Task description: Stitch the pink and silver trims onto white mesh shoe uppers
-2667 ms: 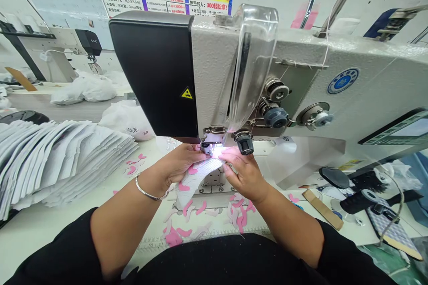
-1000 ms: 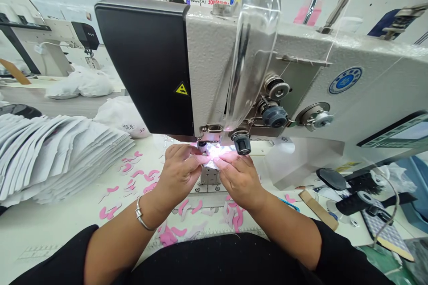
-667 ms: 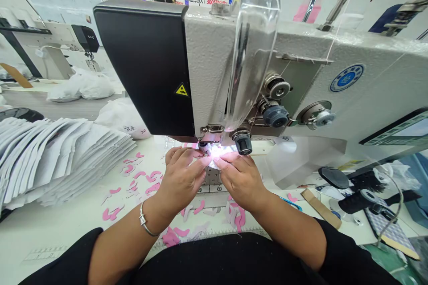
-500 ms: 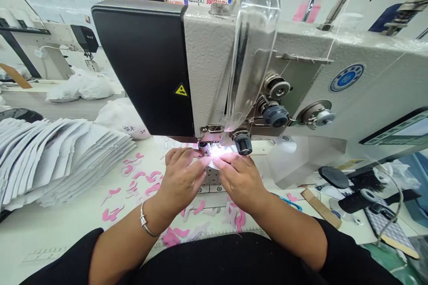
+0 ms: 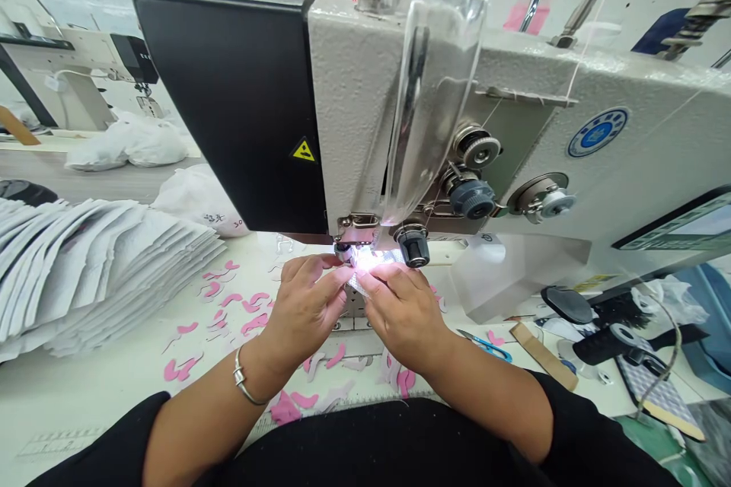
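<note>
Under the bright lamp of a sewing machine (image 5: 354, 122), my left hand (image 5: 311, 300) and my right hand (image 5: 403, 312) meet close to the needle. Between their fingertips lies a small pale piece of fabric (image 5: 359, 283), its far part washed out by the glare. My left thumb and forefinger pinch its left side. On the right, my thumb and fingers press together on its other edge. The presser foot (image 5: 343, 253) sits just beyond my left fingertips. Whether it touches the fabric is hidden by the light.
Pink curved scraps (image 5: 254, 304) are strewn over the table. A tall stack of white pieces (image 5: 114, 274) stands at left, with white bags (image 5: 197, 198) behind it. Blue-handled scissors (image 5: 485, 346), a brown strip (image 5: 542, 356) and a black thread spool (image 5: 605, 344) lie at right.
Both hands keep their grip at the needle; the pale fabric between them has turned slightly and shows more. The whole view has shifted a little.
</note>
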The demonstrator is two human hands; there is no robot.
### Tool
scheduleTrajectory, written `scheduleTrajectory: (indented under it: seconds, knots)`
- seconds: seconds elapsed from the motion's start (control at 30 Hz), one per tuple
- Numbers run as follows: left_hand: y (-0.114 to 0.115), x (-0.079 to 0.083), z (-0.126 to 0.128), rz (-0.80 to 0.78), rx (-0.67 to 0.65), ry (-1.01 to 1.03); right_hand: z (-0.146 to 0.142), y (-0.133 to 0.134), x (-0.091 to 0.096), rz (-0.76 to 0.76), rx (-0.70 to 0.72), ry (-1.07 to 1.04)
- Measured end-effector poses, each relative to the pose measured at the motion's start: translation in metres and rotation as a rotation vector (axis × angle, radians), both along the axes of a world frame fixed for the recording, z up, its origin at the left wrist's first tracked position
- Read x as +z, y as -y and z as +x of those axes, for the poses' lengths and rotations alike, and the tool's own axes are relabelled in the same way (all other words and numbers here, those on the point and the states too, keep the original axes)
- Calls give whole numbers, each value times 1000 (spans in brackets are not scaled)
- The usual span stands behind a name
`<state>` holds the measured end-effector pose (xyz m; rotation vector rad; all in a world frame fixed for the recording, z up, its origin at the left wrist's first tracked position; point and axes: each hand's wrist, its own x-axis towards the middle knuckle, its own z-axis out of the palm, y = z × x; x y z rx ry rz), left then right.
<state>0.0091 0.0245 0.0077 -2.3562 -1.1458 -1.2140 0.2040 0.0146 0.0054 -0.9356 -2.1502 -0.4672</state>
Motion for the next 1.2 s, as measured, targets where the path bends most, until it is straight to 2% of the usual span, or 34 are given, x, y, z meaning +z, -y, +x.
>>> scheduleTrajectory:
  seconds: [0.3, 0.53, 0.67, 0.8, 1.0, 1.1, 1.2]
  knots:
    - [-7, -13, 1, -10, 19, 123, -3, -4, -1, 26, -7, -20]
    - [-5, -15, -4, -147, -16, 181, -3, -11, -2, 83, 32, -103]
    - [-2, -16, -9, -220, -84, 231, -4, -11, -5, 69, 52, -140]
    - [-1, -20, -14, -289, -93, 265, -2, -13, -6, 60, 71, -134]
    - [-4, -24, -19, -423, -104, 287, 2, -16, 3, 3, 116, -146]
    - [-11, -20, -28, -536, -7, 345, 6, -18, 5, -39, 110, -153]
    - [-27, -13, -52, -748, 222, 346, 16, -30, 6, -176, -20, -232]
